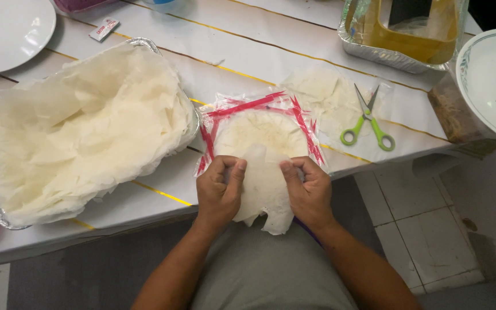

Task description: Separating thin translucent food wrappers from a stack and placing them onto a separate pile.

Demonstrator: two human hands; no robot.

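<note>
Far left of the bench: white plate [4, 31] at the corner; below it a large foil tray [144, 43] heaped with loose, pale, thin wrapper sheets [81, 132].
Bench top [271, 54]: white covering with thin yellow lines; a small sachet [104, 28] lies near the tray's far edge.
Left hand [218, 192]: grip clenched, thumb and fingers pinching the left edge of one thin wrapper sheet [264, 192].
Held sheet: hangs between both hands at the bench's near edge, partly over the lap, its lower border ragged and torn.
Handling, as a judgement: very light, limp, probably clingy and easy to tear; best taken at the edges with fingertip pinches on both sides, pulled gently and evenly.
Right hand [310, 189]: grip clenched likewise, pinching the sheet's right edge.
Behind the hands: a round stack of wrappers [259, 132] in an opened clear bag with red stripes [302, 123].
Further right: cut sheet pieces [322, 92], green-handled scissors [367, 120] lying on them.
Far right: foil tray with a yellow container [426, 49]; a white bowl [492, 80] at the edge.
</note>
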